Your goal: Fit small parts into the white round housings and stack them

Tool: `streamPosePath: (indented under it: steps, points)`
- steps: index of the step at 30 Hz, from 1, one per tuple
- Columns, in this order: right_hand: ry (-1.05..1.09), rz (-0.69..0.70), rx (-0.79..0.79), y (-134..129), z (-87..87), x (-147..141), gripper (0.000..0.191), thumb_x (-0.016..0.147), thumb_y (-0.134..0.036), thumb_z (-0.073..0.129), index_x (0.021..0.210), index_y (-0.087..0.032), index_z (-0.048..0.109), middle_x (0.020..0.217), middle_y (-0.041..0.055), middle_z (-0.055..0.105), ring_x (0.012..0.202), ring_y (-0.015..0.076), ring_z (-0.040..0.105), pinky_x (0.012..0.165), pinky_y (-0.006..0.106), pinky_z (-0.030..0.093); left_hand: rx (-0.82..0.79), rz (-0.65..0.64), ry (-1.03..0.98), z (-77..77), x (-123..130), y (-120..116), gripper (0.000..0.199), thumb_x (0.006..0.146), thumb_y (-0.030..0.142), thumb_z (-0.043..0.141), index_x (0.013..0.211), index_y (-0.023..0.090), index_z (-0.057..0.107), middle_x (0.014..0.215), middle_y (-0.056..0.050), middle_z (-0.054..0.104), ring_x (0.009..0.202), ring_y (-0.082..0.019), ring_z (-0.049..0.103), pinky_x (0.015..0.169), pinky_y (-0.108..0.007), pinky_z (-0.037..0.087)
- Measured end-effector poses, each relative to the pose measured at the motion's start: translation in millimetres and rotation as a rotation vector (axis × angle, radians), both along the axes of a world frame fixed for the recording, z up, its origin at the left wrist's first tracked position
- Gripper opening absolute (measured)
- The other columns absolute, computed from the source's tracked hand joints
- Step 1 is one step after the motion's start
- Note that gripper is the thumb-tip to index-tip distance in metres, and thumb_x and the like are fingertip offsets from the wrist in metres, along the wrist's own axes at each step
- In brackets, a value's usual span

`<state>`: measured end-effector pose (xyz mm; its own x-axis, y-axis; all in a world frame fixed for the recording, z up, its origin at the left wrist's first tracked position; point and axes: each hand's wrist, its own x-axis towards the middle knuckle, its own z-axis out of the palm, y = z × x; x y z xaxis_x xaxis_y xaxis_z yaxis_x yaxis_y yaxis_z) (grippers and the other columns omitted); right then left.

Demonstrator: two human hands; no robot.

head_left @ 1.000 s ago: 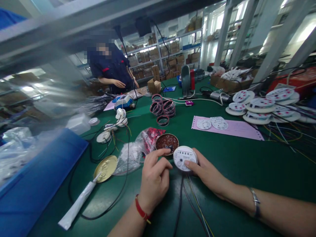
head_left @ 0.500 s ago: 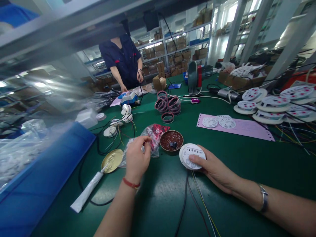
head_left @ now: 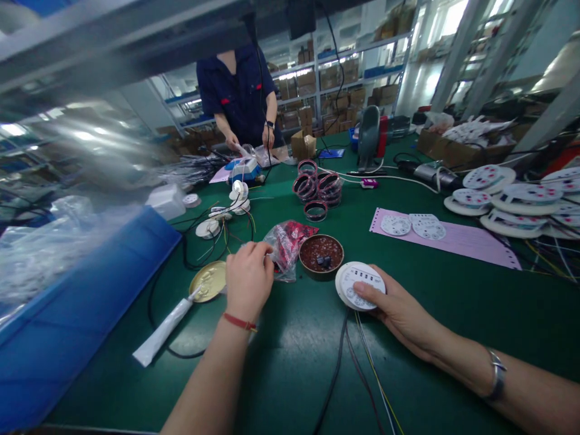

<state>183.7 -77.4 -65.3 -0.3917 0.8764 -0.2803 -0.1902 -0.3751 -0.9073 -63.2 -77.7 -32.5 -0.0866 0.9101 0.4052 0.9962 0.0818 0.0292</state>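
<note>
My right hand grips a round white meter dial, thumb on its printed face. Dark, white and yellow wires trail from it toward the near edge. My left hand is closed, fingers curled down beside a clear plastic bag with red contents. What those fingers hold, if anything, is hidden. Between the hands stands a round tin with small brown bits and dark pieces inside. To the left lies a yellowish lid smeared with paste, the nozzle of a white tube resting on it.
A blue bin of bagged parts stands at left. Clear rings are stacked mid-table. Two dial plates lie on pink paper. White discs are piled at right. A co-worker handles plastic across the table.
The view has shifted slightly left, so most things sit further right. My left hand has turned a little, its fingers lower by the bag. My right hand still holds the dial.
</note>
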Motion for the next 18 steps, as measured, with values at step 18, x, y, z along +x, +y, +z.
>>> streamPosePath:
  steps: [18]
  points:
    - [-0.036,0.001,0.004,-1.8,3.2,0.4,0.048,0.069,-0.048,0.074,0.101,-0.019,0.052,0.098,0.0037,0.059,0.092,0.0190,0.054,0.087,0.033,0.044,-0.223,0.042,0.086,1.7,-6.9,-2.0,0.022,0.086,0.023,0.046,0.083,0.025,0.067,0.088,-0.003,0.069,0.091,-0.026,0.057,0.073,-0.039,0.029]
